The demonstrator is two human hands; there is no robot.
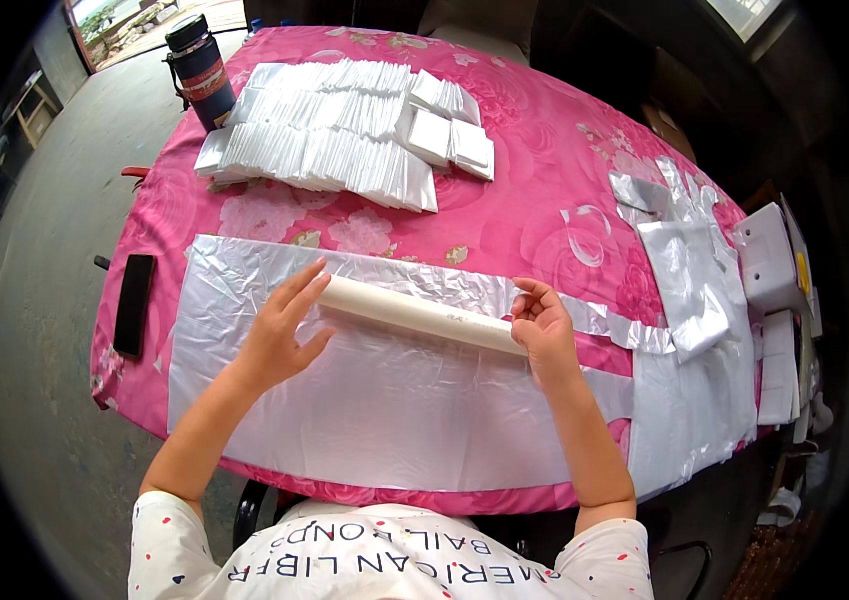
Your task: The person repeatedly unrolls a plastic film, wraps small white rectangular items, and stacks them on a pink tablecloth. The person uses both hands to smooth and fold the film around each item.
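We look down at a white tube (414,314) lying across a flat, pale plastic sheet (384,420), slanting between two bare hands. Our left hand (279,335) is at its left end, fingers spread wide. Our right hand (544,330) is at the other end, fingers loosely curled — we cannot tell whether it grips. Beyond, folded white packets (324,125) stand in rows on a pink floral tablecloth (534,200); a black phone (134,305) lies left.
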